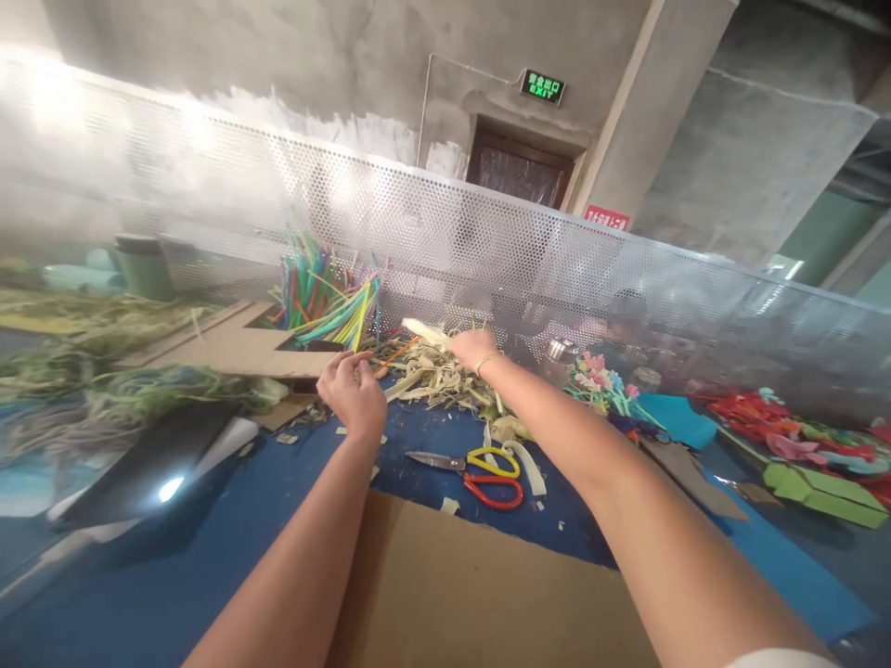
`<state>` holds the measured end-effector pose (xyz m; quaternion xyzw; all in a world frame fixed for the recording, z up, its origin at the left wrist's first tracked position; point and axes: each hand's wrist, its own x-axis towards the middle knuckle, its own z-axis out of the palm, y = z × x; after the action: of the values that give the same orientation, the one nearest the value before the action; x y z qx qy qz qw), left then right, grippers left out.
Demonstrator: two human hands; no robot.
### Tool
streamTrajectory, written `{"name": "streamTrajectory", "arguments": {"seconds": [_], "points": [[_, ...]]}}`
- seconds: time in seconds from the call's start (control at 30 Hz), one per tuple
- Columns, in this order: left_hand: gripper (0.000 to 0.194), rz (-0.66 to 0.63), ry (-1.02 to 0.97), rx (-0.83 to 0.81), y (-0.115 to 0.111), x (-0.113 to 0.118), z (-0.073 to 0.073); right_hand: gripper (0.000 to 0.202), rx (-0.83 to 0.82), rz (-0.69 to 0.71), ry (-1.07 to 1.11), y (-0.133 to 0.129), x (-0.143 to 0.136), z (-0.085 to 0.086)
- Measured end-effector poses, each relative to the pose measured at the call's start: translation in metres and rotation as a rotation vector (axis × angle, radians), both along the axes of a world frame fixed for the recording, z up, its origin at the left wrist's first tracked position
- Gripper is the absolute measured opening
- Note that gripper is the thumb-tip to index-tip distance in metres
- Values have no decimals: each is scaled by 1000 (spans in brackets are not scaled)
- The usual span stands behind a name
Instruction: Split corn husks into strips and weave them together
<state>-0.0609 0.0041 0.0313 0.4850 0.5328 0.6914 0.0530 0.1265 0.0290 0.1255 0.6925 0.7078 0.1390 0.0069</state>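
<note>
My right hand, a bracelet at its wrist, is closed on a pale, flat strip that looks like dried husk, held over a heap of similar dry strips. To its left, my left hand is raised with curled fingers beside the cardboard edge. What it holds, if anything, is too small to make out; a thin orange stem runs near its fingertips. Below and between the hands, scissors with one yellow and one red handle lie slightly apart on the blue table. A curled pale strip touches their right side.
A cardboard sheet lies in front of me. Colourful pipe cleaners stand behind a cut cardboard piece. Pulled fibres and a black sheet lie left; paper-like flowers and a green box right. A perforated metal panel runs behind.
</note>
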Motion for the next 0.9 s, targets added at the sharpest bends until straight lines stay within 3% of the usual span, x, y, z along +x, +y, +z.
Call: {"name": "streamTrajectory", "arguments": {"seconds": [0.1,0.27,0.3,0.37,0.47,0.53,0.73,0.9], "points": [[24,23,-41,-21,1,0,0,36,95,57,-37,-11,-16,-22],[27,76,-84,-27,4,-1,-1,30,25,656,-211,-16,-28,-77],[27,76,-92,-30,5,-1,-2,30,2,686,-236,-14,-24,-84],[26,69,-107,-28,5,-1,-3,32,6,555,-240,-6,-9,-88],[24,65,-133,0,8,0,-6,37,74,278,-181,9,19,-76],[22,64,-150,7,10,0,-9,38,100,191,-149,18,33,-63],[21,47,-161,-35,15,2,-16,35,169,35,-51,35,36,-36],[20,33,-149,-21,14,2,-14,31,215,57,38,44,28,-12]]}}
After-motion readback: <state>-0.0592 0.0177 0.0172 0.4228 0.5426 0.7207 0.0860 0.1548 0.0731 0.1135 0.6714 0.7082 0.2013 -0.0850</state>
